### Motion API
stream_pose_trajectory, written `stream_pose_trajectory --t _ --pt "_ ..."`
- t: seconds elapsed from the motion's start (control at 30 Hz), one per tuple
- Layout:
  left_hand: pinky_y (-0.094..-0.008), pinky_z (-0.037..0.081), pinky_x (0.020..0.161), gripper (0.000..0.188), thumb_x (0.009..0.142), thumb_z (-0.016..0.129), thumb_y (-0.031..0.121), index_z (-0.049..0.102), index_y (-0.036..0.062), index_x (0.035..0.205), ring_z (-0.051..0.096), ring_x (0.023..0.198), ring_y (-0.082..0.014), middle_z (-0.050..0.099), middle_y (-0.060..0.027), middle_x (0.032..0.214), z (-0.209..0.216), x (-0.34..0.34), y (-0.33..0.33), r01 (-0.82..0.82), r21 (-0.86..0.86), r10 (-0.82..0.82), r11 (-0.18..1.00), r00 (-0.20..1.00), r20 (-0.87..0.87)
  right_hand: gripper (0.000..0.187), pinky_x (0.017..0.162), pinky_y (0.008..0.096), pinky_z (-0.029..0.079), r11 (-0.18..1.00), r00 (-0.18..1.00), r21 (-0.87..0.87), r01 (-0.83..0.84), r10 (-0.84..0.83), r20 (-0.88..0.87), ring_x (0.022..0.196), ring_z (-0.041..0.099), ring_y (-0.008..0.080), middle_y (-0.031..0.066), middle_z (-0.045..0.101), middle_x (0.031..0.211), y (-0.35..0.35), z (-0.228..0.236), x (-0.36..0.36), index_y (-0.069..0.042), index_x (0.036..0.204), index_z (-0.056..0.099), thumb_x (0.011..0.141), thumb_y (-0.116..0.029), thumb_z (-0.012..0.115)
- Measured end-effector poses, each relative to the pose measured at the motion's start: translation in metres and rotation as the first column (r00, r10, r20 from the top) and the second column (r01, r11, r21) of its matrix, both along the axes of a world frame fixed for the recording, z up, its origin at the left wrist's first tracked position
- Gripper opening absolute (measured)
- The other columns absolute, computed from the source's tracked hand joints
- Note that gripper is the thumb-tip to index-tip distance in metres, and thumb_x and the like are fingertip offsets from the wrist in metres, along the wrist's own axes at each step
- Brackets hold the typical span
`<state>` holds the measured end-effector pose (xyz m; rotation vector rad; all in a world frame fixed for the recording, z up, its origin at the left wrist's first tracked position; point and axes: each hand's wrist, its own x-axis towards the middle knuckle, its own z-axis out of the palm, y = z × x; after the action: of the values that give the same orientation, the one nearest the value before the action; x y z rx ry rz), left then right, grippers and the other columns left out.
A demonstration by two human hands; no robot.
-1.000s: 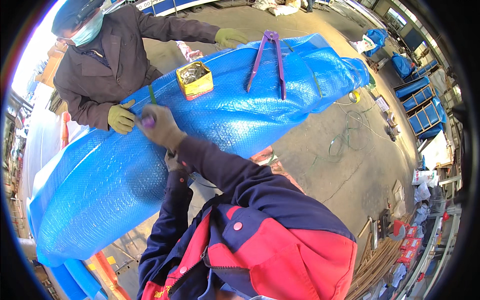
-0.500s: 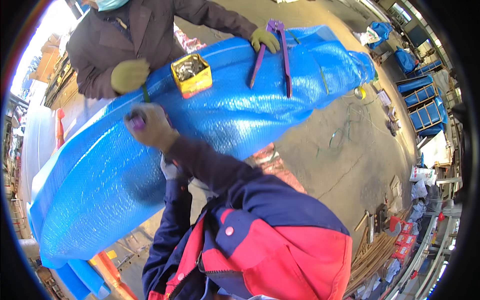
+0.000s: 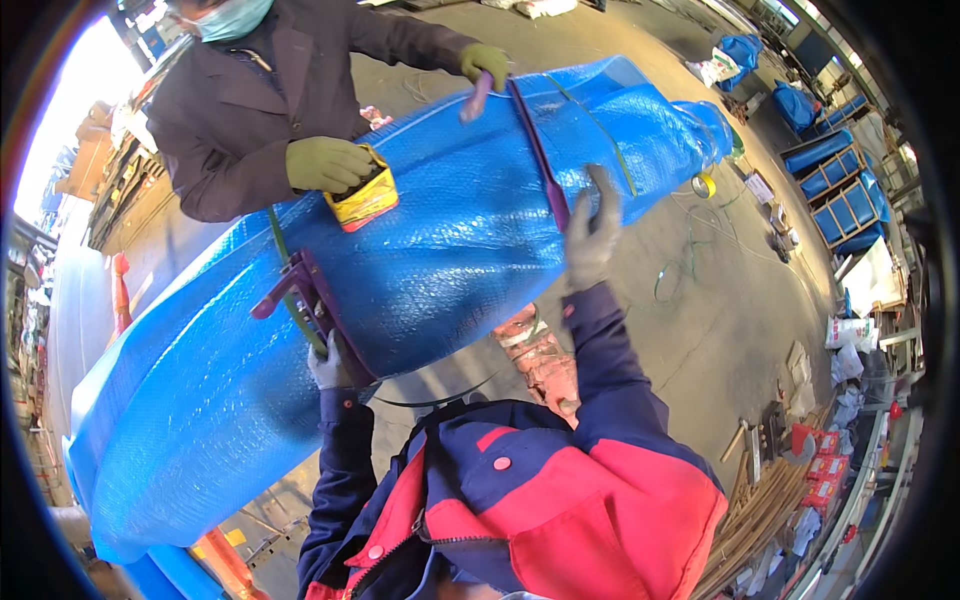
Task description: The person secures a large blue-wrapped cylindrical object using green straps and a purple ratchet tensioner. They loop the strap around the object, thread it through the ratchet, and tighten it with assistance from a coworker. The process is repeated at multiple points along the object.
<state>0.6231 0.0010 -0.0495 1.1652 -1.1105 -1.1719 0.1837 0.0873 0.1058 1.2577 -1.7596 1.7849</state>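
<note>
A long bundle wrapped in blue plastic sheeting (image 3: 450, 270) lies across in front of me. On its left part a purple strapping tensioner (image 3: 305, 285) sits on a green strap (image 3: 280, 235). My left hand (image 3: 332, 368), gloved, is closed on that strap at the near side, just beside the tensioner. My right hand (image 3: 592, 235), also gloved and slightly blurred, is raised with fingers apart, close to the near end of a purple long-handled tool (image 3: 540, 155). Whether it touches that handle is unclear.
Across the bundle, a co-worker's gloved hand (image 3: 328, 165) reaches into a yellow container (image 3: 365, 205); their other hand (image 3: 485, 62) is at the purple tool's far end. Another green strap (image 3: 605, 135) crosses the bundle's right part. A yellow tape roll (image 3: 704, 186) lies on the floor.
My right hand has left the tensioner and moved right, toward the long-handled tool. The co-worker's hand has moved to the yellow container. The long-handled tool's handles have spread and shifted.
</note>
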Motion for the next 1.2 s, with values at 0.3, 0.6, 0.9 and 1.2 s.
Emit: stream_pose_trajectory --t 0.3,0.6,0.9,1.2 --pt "-0.0289 0.052 0.067 0.028 0.102 0.064 0.023 0.066 0.0 0.119 0.066 0.078 -0.0153 0.07 -0.0045 0.095 0.026 0.005 0.011 -0.01 0.26 0.006 0.966 1.0 0.014 0.085 0.124 0.0591 0.013 0.647 0.941 0.704 0.292 -0.062 -0.333 0.151 0.023 0.0501 0.0272 0.035 0.16 -0.098 -0.128 -0.17 0.003 0.151 0.042 0.096 -0.062 0.053" --pt "-0.0357 0.053 0.074 0.042 0.101 0.066 0.033 0.065 0.0019 0.129 0.064 0.086 -0.0184 0.069 -0.0055 0.107 0.032 0.017 0.009 0.031 0.244 -0.062 0.969 0.991 0.121 0.076 0.124 0.06 0.015 0.665 0.95 0.678 0.313 -0.23 -0.212 0.15 0.026 0.0468 0.0266 0.041 0.156 -0.12 -0.111 -0.159 0.001 0.148 0.047 0.094 -0.052 0.056" --pt "-0.0298 0.05 0.073 0.039 0.101 0.067 0.031 0.067 -0.0004 0.125 0.063 0.085 -0.0146 0.07 -0.0042 0.103 0.019 0.019 -0.009 0.015 0.173 -0.042 0.985 0.987 0.155 0.093 0.104 0.0476 0.048 0.702 0.635 0.712 -0.015 -0.543 0.55 0.117 0.065 0.0433 0.0295 0.068 0.121 0.021 -0.134 -0.097 0.007 0.118 0.069 0.083 -0.078 0.058" --pt "-0.0287 0.051 0.068 0.029 0.101 0.068 0.023 0.067 -0.0009 0.118 0.064 0.078 -0.0147 0.07 -0.0055 0.099 0.008 0.016 -0.02 0.012 0.144 -0.023 0.989 0.997 0.071 0.11 0.109 0.0431 0.045 0.655 0.622 0.681 -0.329 -0.392 0.678 0.132 0.058 0.0408 0.0324 0.06 0.136 0.002 -0.166 -0.15 0.013 0.133 0.06 0.077 -0.081 0.066"
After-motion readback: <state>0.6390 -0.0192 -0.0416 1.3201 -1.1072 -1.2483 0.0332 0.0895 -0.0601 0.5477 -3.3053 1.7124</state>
